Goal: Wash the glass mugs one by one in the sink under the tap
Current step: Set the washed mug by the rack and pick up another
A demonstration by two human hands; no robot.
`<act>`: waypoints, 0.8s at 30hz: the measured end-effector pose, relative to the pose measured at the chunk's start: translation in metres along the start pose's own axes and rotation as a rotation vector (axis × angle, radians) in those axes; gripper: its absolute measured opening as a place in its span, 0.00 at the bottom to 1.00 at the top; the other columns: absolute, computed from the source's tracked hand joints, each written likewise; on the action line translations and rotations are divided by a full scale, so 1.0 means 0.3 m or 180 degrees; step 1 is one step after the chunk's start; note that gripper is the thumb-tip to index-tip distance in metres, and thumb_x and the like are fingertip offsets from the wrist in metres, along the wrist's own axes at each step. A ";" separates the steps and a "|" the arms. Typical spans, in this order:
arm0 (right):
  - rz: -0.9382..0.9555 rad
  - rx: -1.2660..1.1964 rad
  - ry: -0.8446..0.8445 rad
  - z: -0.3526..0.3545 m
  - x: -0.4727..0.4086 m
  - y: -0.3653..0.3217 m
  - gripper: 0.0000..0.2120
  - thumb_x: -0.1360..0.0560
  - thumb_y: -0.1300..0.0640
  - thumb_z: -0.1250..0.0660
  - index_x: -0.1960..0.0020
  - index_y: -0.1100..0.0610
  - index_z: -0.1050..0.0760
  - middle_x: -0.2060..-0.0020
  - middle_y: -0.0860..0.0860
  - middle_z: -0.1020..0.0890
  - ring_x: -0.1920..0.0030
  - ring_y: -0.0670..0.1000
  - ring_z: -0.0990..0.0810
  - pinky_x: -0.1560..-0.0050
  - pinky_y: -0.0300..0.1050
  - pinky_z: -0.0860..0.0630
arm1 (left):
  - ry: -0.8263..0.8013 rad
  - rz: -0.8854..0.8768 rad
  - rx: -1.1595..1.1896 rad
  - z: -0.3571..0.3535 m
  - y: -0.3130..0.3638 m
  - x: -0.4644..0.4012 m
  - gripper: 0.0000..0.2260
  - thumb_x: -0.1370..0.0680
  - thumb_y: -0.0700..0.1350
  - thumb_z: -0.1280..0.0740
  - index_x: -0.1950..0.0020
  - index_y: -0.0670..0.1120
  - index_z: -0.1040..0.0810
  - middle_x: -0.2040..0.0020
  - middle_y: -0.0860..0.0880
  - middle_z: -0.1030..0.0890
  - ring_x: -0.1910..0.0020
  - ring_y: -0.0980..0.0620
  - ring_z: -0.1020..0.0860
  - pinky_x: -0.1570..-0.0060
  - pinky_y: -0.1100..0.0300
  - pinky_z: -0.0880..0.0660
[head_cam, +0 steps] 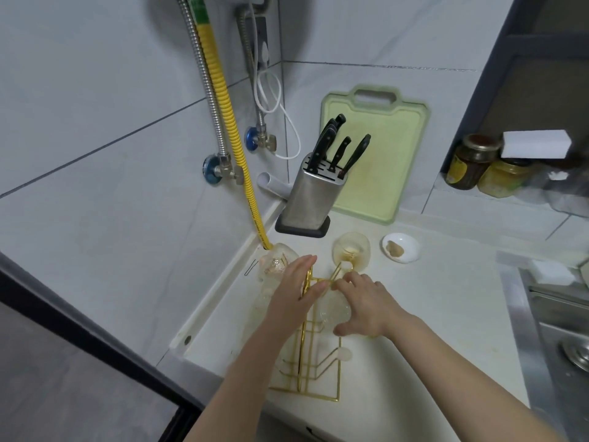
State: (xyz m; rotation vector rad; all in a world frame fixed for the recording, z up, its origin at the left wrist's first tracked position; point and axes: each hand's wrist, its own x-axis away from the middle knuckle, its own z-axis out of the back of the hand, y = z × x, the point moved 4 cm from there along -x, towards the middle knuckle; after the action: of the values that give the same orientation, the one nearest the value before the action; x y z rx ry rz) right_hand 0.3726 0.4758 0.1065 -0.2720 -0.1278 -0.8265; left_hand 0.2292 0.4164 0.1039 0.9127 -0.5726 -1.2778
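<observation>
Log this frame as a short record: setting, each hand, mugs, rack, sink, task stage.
setting: kitchen counter in a tiled corner
left hand: fingers straight, resting on the gold rack
right hand: gripping a glass mug at the rack
other mugs: one at the rack's far left, one at its far side
sink: at the right edge; tap not in view
stage: mug being handled at the rack, not at the sink

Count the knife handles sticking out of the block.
5 black handles in the knife block: three bunched at the left, one in the middle, one at the right. The bunched ones overlap, so another may be hidden.
</observation>
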 end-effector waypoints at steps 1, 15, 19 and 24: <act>0.0006 -0.0022 0.0004 -0.013 0.000 0.000 0.39 0.39 0.37 0.30 0.32 0.47 0.38 0.37 0.49 0.34 0.38 0.53 0.34 0.41 0.49 0.33 | -0.0015 -0.0014 -0.0024 0.003 0.000 -0.005 0.24 0.21 0.53 0.37 0.26 0.52 0.37 0.27 0.56 0.36 0.30 0.63 0.39 0.33 0.67 0.42; -0.0183 -0.0588 0.0145 -0.085 -0.036 -0.010 0.41 0.37 0.31 0.33 0.29 0.45 0.41 0.33 0.47 0.37 0.32 0.51 0.38 0.34 0.49 0.38 | -0.0255 0.0064 -0.0014 0.035 -0.013 -0.047 0.22 0.20 0.49 0.38 0.26 0.52 0.37 0.29 0.59 0.37 0.33 0.69 0.42 0.40 0.83 0.46; -0.0162 -0.1360 0.0186 -0.055 -0.022 0.027 0.33 0.31 0.33 0.36 0.30 0.44 0.36 0.31 0.45 0.34 0.30 0.50 0.37 0.31 0.47 0.38 | -0.0210 0.0091 -0.0091 0.035 -0.005 -0.047 0.22 0.20 0.49 0.37 0.27 0.53 0.36 0.31 0.62 0.37 0.34 0.70 0.41 0.42 0.86 0.47; -0.0564 -0.1980 0.0503 0.013 -0.050 0.189 0.21 0.24 0.48 0.35 0.33 0.54 0.29 0.36 0.50 0.26 0.36 0.49 0.28 0.38 0.40 0.32 | 0.0149 0.0261 -0.0102 0.024 0.000 -0.049 0.20 0.22 0.48 0.34 0.30 0.53 0.31 0.33 0.62 0.33 0.36 0.70 0.38 0.44 0.86 0.46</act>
State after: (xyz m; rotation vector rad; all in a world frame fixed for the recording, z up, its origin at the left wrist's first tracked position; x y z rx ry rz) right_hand 0.4045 0.5242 0.0961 -0.7857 0.2641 -1.0480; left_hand 0.2202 0.4286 0.1097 0.8818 -0.5459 -1.1857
